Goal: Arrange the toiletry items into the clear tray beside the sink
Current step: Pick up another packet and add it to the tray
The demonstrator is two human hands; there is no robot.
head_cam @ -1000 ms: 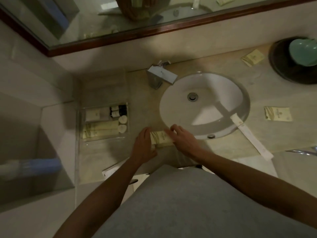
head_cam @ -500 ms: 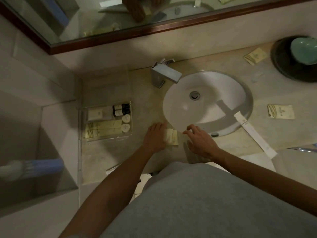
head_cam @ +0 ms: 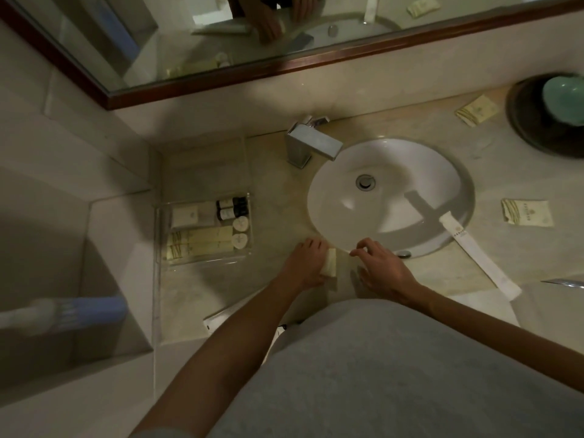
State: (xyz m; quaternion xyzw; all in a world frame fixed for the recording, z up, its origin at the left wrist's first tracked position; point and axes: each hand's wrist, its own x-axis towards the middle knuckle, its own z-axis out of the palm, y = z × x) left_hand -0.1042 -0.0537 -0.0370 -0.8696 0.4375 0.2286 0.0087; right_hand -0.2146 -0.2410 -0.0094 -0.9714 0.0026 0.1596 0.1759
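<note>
We can read no text anywhere. The flat packet (head_cam: 527, 212) at three o'clock of the sink (head_cam: 392, 197) and the long sachet (head_cam: 477, 253) at its four o'clock carry small dark printing and an emblem, too blurred for us to make out.

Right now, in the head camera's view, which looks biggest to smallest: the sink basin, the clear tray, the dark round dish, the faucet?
1. Sink basin.
2. Clear tray.
3. Dark round dish, though the frame's edge cuts it off, so its rank is unsure.
4. Faucet.
</note>
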